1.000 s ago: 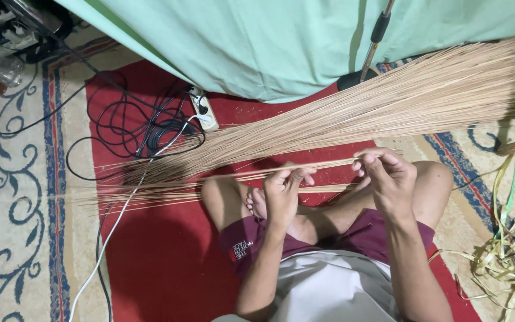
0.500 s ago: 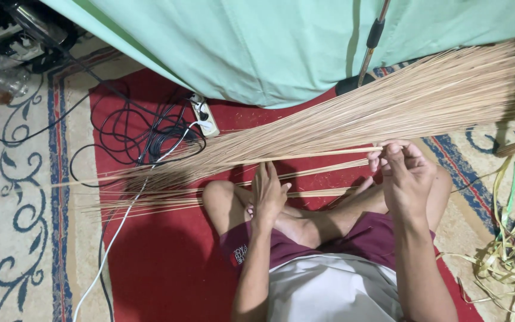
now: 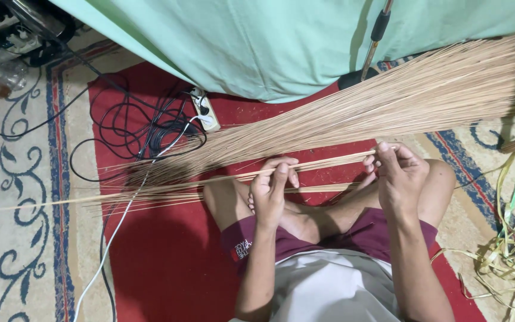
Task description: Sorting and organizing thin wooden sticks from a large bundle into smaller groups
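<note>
Left hand (image 3: 272, 188) is curled, thumb and fingers pinched on a thin stick (image 3: 180, 186) that runs far out to the picture's left over the red carpet (image 3: 168, 262). Right hand (image 3: 397, 173) is closed too, fingertips nipping the same stick's thick end near the knee. One stick is held between two hands; a few loose sticks (maybe three or four, hard to count) are seen lying just under it across the crossed legs. One big stick bundle (image 3: 400, 101) is spread above the hands, fanning to the upper right, apart from the held stick. One white power strip (image 3: 202, 112) with a tangle of black cables (image 3: 138, 128) and one white cable is noted at left; one heap of yellow-green strips (image 3: 511, 250) at lower right; one green cloth (image 3: 269, 42) across the top.

Against the frame half a second back: left hand was flat and open, off the stick; now it is closed on it. Right hand is lowered slightly, and the stick is tilted lower at its far tip.
</note>
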